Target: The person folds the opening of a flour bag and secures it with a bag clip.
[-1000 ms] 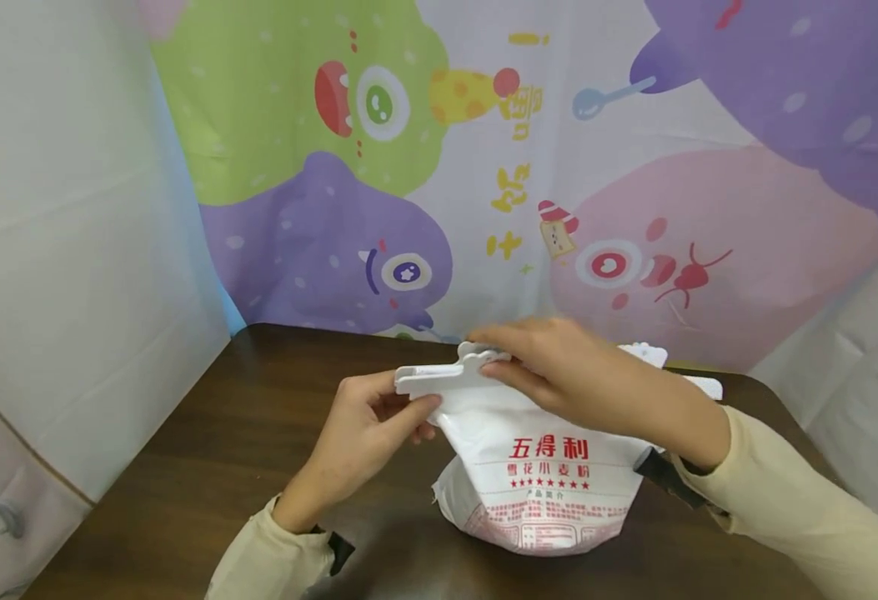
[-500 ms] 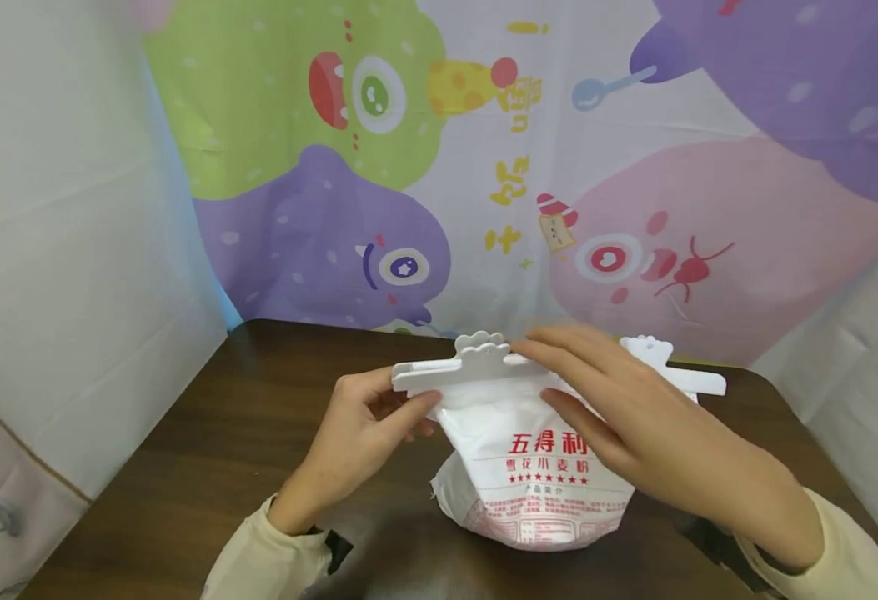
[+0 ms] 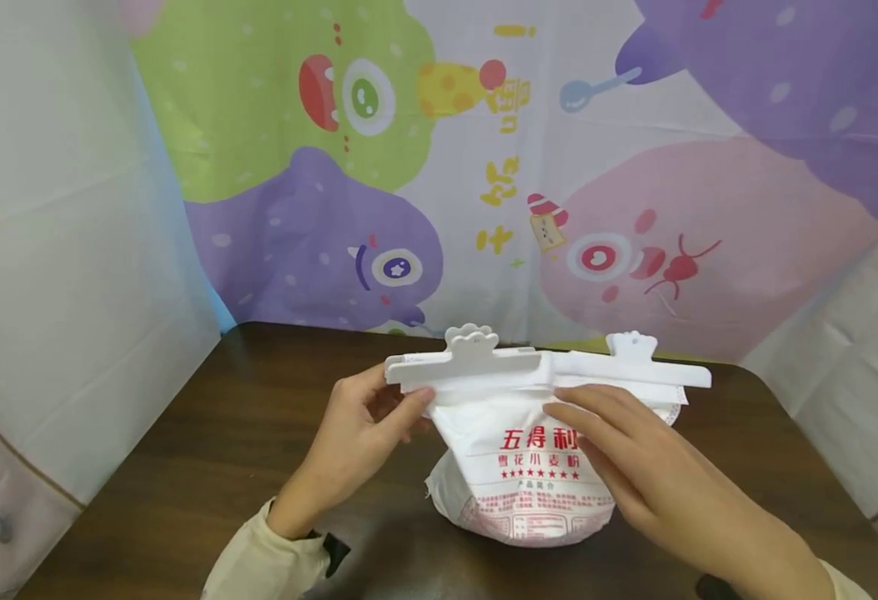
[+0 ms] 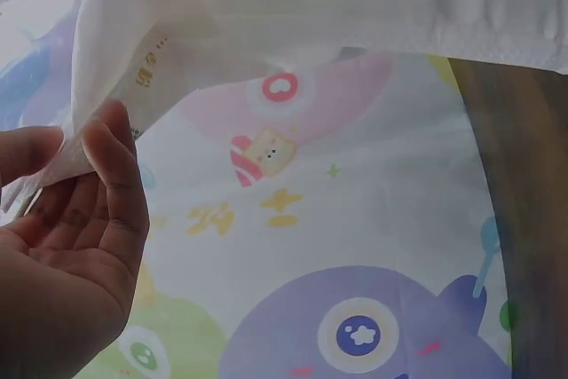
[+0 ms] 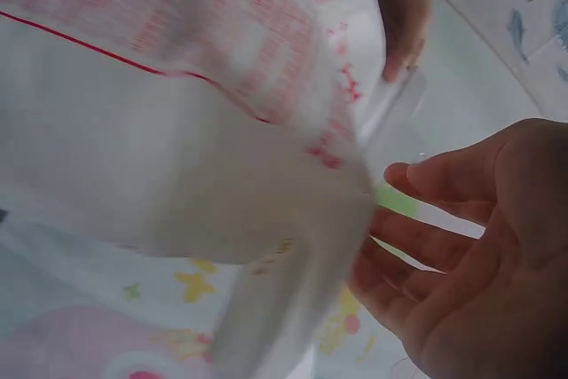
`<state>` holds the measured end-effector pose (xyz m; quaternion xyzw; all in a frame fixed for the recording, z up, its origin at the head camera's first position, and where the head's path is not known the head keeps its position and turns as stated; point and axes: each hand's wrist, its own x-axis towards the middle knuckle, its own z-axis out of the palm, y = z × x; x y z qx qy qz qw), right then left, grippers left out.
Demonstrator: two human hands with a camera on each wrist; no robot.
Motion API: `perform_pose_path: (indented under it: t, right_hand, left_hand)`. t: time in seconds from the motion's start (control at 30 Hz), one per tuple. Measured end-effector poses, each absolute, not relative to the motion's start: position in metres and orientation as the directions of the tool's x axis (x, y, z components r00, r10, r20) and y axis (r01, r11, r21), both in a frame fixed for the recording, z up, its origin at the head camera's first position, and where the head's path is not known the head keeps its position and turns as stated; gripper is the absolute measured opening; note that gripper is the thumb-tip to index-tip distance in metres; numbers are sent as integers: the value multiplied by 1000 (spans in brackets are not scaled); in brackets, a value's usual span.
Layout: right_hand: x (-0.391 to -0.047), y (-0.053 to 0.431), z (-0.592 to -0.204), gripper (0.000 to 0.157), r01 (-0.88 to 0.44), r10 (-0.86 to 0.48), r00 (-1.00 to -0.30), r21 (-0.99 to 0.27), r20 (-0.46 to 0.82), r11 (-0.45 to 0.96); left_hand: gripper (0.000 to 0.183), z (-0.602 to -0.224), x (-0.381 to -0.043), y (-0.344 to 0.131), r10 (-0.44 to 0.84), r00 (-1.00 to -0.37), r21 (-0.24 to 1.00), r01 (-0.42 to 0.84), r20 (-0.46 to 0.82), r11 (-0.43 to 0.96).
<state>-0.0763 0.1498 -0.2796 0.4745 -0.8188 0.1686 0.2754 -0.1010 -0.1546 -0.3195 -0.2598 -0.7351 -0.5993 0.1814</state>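
Note:
A white flour bag [image 3: 536,500] with red print stands on the table, its top folded flat. Two white sealing clips cross that top: the left clip [image 3: 469,367] and the right clip [image 3: 652,371], each with a scalloped tab pointing up. My left hand [image 3: 363,442] pinches the bag's upper left corner at the left clip's end, thumb in front; the left wrist view shows the white bag material [image 4: 133,59] by its fingertips. My right hand [image 3: 656,475] is at the bag's right front, fingers loosely extended with nothing gripped; whether the fingertips touch the bag, I cannot tell.
The bag stands on a dark brown table [image 3: 206,467] with rounded far corners. Behind it hangs a curtain [image 3: 484,292] printed with cartoon monsters. Pale cloth panels [image 3: 71,208] close in the left and right sides.
My right hand has let go of the left clip's tab and moved right and down to the bag's front. My left hand keeps its pinch at the corner.

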Motion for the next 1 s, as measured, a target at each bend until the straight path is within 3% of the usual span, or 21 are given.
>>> perform_pose_path:
  t: [0.17, 0.4, 0.53, 0.67, 0.77, 0.9, 1.0]
  right_hand:
    - [-73, 160, -299, 48, -818, -637, -480, -46, 603, 573]
    - [-74, 160, -316, 46, -811, -606, -475, -51, 639, 582]
    - [-73, 159, -319, 37, -790, -591, -531, -103, 608, 604]
    - [-73, 156, -322, 49, -770, -574, -579, -156, 579, 619]
    - [-73, 154, -323, 51, -761, -563, -594, -173, 574, 625]
    - [-73, 154, -323, 51, -757, -557, -605, -192, 569, 625]
    - [-73, 156, -323, 51, -762, -550, -601, -210, 580, 613]
  left_hand:
    - [18, -323, -103, -156, 114, -824, 801, 567, 555, 195]
    - [15, -330, -109, -163, 42, -856, 823, 508, 516, 254]
    - [23, -335, -115, -168, 25, -909, 874, 409, 417, 261]
    - [40, -343, -121, -172, 90, -971, 926, 240, 223, 291]
    - [52, -349, -124, -173, 171, -980, 921, 158, 102, 357]
    - [60, -355, -126, -172, 209, -976, 905, 138, 56, 401]
    - [57, -356, -125, -174, 197, -976, 896, 165, 89, 412]
